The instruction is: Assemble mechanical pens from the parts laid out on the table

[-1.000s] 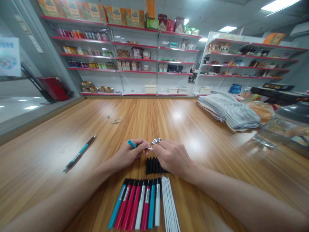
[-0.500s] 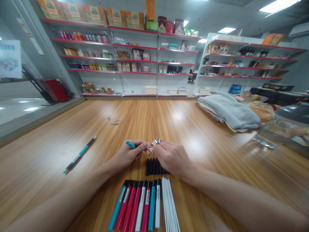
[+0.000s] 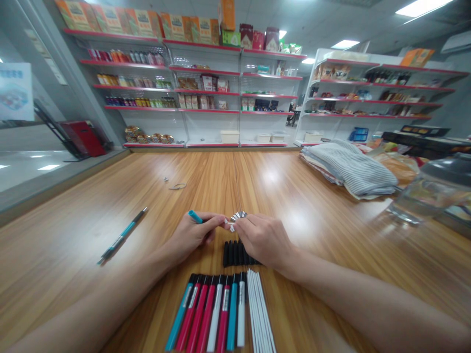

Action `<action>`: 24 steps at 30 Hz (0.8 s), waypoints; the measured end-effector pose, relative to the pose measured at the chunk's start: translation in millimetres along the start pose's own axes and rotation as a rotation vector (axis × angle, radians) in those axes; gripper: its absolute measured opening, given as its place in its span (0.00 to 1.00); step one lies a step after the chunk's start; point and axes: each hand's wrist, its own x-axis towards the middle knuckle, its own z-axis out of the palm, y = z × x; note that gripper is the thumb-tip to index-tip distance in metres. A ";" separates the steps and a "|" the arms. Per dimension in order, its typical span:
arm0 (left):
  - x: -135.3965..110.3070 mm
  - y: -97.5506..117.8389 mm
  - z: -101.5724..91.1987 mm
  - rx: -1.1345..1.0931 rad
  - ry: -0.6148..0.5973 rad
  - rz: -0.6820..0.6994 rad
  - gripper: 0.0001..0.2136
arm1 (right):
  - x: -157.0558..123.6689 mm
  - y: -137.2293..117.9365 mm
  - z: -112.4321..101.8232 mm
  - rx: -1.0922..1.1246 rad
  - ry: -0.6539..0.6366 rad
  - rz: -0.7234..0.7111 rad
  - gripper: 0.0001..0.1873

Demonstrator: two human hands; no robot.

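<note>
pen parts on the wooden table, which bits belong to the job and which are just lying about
Job: left hand holding teal tube; right hand pinching small white piece; fanned silver clips; black tubes; red, teal and white barrels; thin white rods; teal-and-black pen.

Lying about: folded striped cloth; grey-lidded glass jar; white shelves of boxed goods.

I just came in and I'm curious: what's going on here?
A person sits at a wooden table. Their left hand holds a teal-tipped pen part, and their right hand pinches a small white piece beside it. Silver metal tips lie fanned out just beyond. Nearby are black pen parts, a row of red, teal and white pens, and white sticks.
</note>
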 end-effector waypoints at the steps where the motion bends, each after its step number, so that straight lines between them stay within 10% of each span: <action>1: 0.0 0.0 0.1 0.003 -0.004 0.010 0.18 | 0.0 -0.4 -0.2 0.002 -0.004 -0.009 0.15; 24: -0.7 0.7 0.3 0.167 -0.054 0.053 0.20 | -1.2 7.2 -0.6 0.008 -0.010 -0.036 0.11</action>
